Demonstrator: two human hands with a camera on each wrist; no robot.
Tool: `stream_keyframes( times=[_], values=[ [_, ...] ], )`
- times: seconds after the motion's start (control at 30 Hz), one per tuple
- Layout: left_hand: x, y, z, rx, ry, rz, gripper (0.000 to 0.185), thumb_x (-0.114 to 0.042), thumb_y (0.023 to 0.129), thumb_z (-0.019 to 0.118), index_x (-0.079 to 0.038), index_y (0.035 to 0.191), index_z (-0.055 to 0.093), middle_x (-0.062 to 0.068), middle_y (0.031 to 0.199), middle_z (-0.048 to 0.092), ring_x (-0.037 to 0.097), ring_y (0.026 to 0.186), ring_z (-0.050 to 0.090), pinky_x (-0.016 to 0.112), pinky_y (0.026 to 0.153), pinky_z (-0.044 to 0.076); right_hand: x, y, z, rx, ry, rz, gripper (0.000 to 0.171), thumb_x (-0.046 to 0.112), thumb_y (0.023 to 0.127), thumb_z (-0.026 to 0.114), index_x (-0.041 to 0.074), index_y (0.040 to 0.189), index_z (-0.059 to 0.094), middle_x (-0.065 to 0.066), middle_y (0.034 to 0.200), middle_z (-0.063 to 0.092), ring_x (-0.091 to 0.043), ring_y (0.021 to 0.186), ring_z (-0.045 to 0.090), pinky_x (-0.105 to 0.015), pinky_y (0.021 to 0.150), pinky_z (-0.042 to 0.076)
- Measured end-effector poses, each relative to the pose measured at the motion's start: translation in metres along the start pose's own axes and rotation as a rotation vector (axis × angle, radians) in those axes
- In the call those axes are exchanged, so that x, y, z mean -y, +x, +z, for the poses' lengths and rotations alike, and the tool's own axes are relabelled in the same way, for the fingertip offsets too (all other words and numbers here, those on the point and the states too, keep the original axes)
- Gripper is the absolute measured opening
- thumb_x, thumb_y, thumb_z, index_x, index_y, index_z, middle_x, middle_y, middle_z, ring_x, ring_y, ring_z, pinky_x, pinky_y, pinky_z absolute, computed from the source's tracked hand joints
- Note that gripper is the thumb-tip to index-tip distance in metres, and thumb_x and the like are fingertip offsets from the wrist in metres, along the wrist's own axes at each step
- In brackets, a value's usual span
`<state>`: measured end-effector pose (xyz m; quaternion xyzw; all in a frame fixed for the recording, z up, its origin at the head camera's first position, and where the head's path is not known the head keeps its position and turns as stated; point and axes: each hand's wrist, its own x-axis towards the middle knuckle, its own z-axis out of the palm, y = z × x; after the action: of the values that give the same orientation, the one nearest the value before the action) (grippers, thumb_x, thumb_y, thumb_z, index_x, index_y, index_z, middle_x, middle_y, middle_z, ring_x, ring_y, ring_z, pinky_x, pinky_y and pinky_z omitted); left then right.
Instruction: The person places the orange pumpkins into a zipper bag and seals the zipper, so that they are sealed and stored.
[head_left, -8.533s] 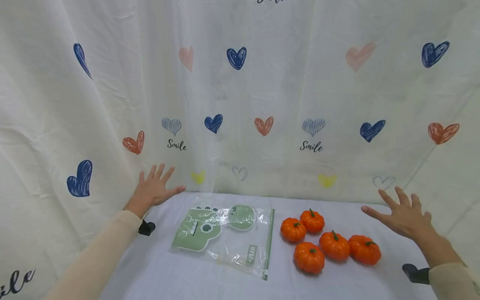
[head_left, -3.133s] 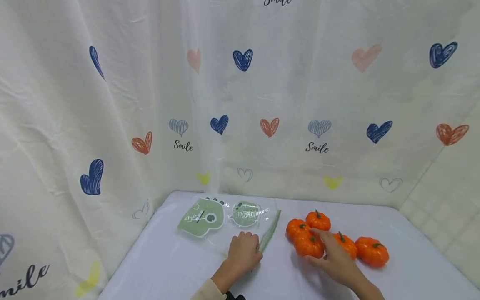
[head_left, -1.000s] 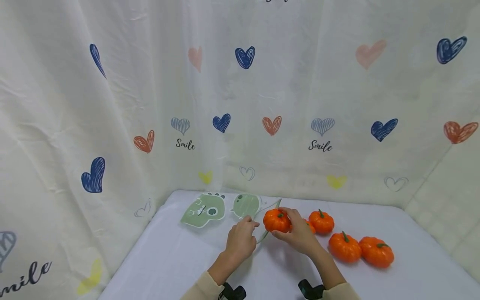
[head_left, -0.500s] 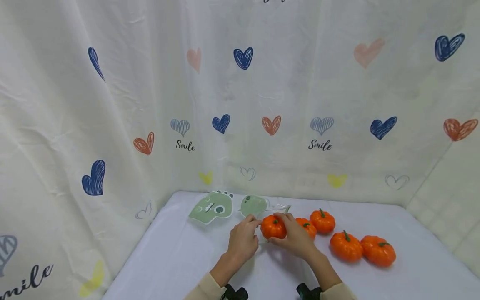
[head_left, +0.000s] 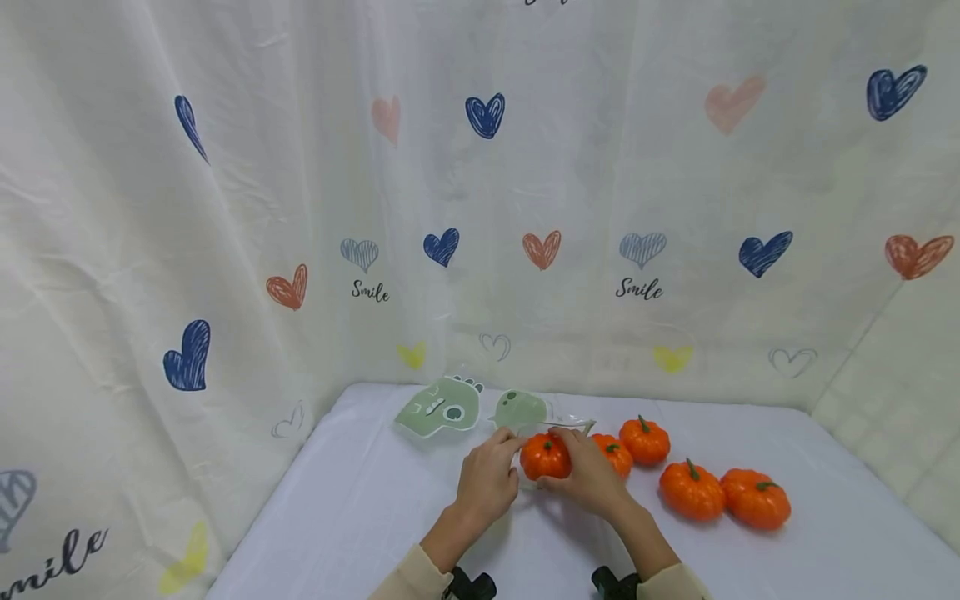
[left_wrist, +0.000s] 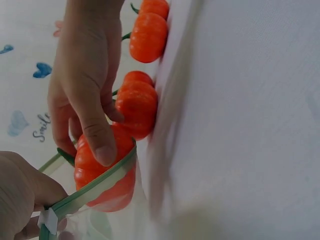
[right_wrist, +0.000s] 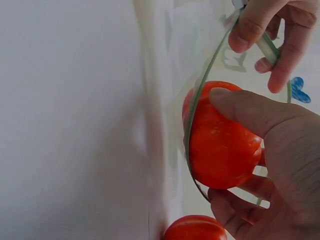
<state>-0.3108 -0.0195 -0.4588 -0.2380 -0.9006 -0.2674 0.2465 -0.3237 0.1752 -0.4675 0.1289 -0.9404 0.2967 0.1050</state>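
Note:
My right hand (head_left: 596, 482) grips a small orange pumpkin (head_left: 545, 457) with a green stem, thumb on its near side. That pumpkin sits partly inside the mouth of a clear zip bag printed with a green dinosaur (head_left: 442, 408). In the left wrist view the bag's green zip edge (left_wrist: 97, 185) crosses in front of the pumpkin, and a white slider (left_wrist: 48, 220) shows at its end. My left hand (head_left: 486, 482) pinches the bag's edge beside that slider. The right wrist view shows the mouth held apart around the pumpkin (right_wrist: 225, 140).
Right of my right hand are more pumpkins: one close behind it (head_left: 615, 457), another farther back (head_left: 645, 442), and a touching pair (head_left: 692, 492) to the right. A white cloth covers the table (head_left: 337, 517). A curtain with printed hearts (head_left: 480, 208) hangs behind.
Earlier, the bag lay flat and both hands were apart. Since then my left hand has taken its edge, and my right hand has brought a pumpkin left into its mouth. The bag has lately shifted right.

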Motion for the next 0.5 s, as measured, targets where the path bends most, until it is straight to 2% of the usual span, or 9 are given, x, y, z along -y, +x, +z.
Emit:
stream_keyframes(
  times=[0.27, 0.5],
  values=[
    [0.002, 0.001, -0.001, -0.05, -0.012, 0.04, 0.04, 0.005, 0.079, 0.077, -0.011, 0.115, 0.078, 0.001, 0.099, 0.07, 0.01, 0.073, 0.063, 0.018, 0.064, 0.053, -0.001, 0.003, 0.007, 0.012, 0.009, 0.018, 0.082, 0.038, 0.075, 0.091, 0.007, 0.141, 0.055, -0.015, 0.137, 0.064, -0.033, 0.122, 0.061, -0.059, 0.105, 0.048],
    [-0.002, -0.001, 0.0, -0.019, 0.005, 0.063, 0.037, 0.0, 0.082, 0.078, -0.009, 0.118, 0.077, 0.001, 0.1, 0.07, 0.01, 0.079, 0.067, 0.022, 0.075, 0.059, -0.003, 0.003, 0.013, 0.022, -0.017, 0.041, 0.08, 0.039, 0.074, 0.091, 0.008, 0.139, 0.057, -0.016, 0.138, 0.062, -0.036, 0.123, 0.061, -0.062, 0.105, 0.047]
  ],
)
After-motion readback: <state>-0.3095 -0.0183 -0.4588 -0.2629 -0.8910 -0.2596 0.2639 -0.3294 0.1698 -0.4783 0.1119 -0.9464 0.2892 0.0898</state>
